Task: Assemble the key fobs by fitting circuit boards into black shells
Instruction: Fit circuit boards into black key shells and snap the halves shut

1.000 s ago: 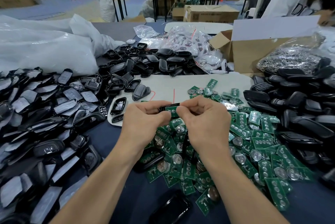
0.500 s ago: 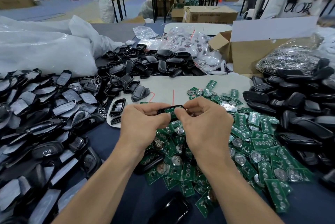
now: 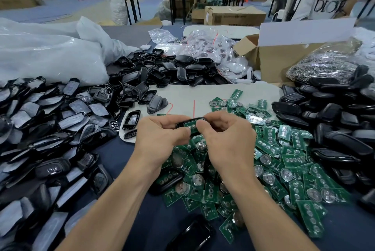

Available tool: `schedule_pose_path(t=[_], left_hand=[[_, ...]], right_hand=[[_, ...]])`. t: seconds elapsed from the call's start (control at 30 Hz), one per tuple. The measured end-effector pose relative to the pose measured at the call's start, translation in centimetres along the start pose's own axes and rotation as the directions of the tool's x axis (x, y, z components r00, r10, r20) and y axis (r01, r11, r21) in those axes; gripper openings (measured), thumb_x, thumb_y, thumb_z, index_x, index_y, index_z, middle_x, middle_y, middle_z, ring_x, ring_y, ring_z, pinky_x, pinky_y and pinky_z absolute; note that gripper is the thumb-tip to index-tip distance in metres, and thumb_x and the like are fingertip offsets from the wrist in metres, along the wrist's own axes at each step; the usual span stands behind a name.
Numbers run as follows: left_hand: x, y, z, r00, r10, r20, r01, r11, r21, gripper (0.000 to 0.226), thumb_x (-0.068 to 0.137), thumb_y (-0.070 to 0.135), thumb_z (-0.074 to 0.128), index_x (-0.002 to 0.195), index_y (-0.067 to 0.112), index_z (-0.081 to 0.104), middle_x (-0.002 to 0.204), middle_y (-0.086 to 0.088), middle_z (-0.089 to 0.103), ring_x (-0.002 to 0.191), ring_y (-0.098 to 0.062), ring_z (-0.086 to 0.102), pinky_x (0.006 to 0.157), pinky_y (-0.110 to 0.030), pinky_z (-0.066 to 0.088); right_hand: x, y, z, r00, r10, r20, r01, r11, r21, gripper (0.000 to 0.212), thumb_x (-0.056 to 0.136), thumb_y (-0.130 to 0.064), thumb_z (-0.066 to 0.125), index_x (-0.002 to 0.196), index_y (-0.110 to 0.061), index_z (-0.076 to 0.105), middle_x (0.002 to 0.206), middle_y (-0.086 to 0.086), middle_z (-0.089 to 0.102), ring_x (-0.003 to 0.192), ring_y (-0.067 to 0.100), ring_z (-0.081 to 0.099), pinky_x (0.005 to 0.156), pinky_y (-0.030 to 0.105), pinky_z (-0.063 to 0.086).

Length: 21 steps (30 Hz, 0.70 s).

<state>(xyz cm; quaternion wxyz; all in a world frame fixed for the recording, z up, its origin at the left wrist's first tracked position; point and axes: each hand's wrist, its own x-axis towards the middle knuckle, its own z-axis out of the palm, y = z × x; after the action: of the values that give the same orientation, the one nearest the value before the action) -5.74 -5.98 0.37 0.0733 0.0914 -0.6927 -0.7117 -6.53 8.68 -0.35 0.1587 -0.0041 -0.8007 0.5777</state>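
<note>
While we hold both hands above the middle of the worktop [image 3: 142,220], one black shell [image 3: 180,124] sits gripped between them. Our left hand [image 3: 160,137] curls round its left end and our right hand [image 3: 225,141] pinches its right end. A green circuit board [image 3: 190,127] lies in the shell's open face, with both thumbs against it. We cannot tell whether the board is fully seated.

Beneath our wrists and out toward the right edge spreads a loose heap of green circuit boards [image 3: 284,159], many carrying round silver cells. Along the right edge lies a mound of closed black fobs [image 3: 334,129]. Along the left edge lies a heap of black shell halves with grey film [image 3: 40,118]. Toward the far edge we see a pile of empty black shells [image 3: 162,68], resting partly on a pale sheet [image 3: 203,94]. In the far left corner slumps a large white plastic bag [image 3: 50,55]. In the far right corner stands an open cardboard box [image 3: 280,61], with a clear bag of small metal parts [image 3: 324,66] beside it. One more black shell [image 3: 192,234] lies at the near edge.
</note>
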Motion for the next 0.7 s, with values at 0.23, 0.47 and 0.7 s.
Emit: schedule_pose_path(t=[0.23, 0.47, 0.7], left_hand=[[-0.31, 0.00, 0.66, 0.999, 0.051, 0.008, -0.051, 0.999, -0.006, 0.022, 0.084, -0.005, 0.078, 0.097, 0.012, 0.080, 0.083, -0.010, 0.081, 0.079, -0.025, 0.079, 0.074, -0.031, 0.065], [-0.36, 0.20, 0.75, 0.997, 0.056, -0.044, -0.058, 0.997, -0.041, 0.024, 0.085, -0.008, 0.077, 0.085, 0.016, 0.081, 0.080, -0.008, 0.080, 0.072, -0.022, 0.079, 0.061, -0.023, 0.061], [-0.25, 0.07, 0.72, 0.997, 0.051, -0.061, -0.053, 0.998, -0.035, 0.022, 0.091, -0.003, 0.073, 0.082, 0.014, 0.083, 0.080, -0.009, 0.080, 0.072, -0.025, 0.079, 0.059, -0.021, 0.060]], right_hand=[[0.27, -0.14, -0.19, 0.999, 0.027, -0.029, -0.024, 0.996, 0.081, 0.024, 0.078, -0.026, 0.088, 0.070, -0.040, 0.070, 0.072, -0.031, 0.070, 0.070, -0.007, 0.068, 0.063, 0.006, 0.050], [0.46, 0.20, -0.08, 0.998, 0.063, 0.013, -0.065, 0.982, 0.178, 0.017, 0.078, -0.021, 0.088, 0.074, -0.031, 0.075, 0.069, -0.016, 0.074, 0.061, 0.007, 0.071, 0.060, 0.023, 0.059], [0.77, 0.39, -0.24, 0.979, 0.140, 0.149, -0.177, 0.946, 0.270, 0.017, 0.081, -0.007, 0.083, 0.084, -0.023, 0.077, 0.070, 0.000, 0.076, 0.054, 0.014, 0.069, 0.062, 0.034, 0.061]])
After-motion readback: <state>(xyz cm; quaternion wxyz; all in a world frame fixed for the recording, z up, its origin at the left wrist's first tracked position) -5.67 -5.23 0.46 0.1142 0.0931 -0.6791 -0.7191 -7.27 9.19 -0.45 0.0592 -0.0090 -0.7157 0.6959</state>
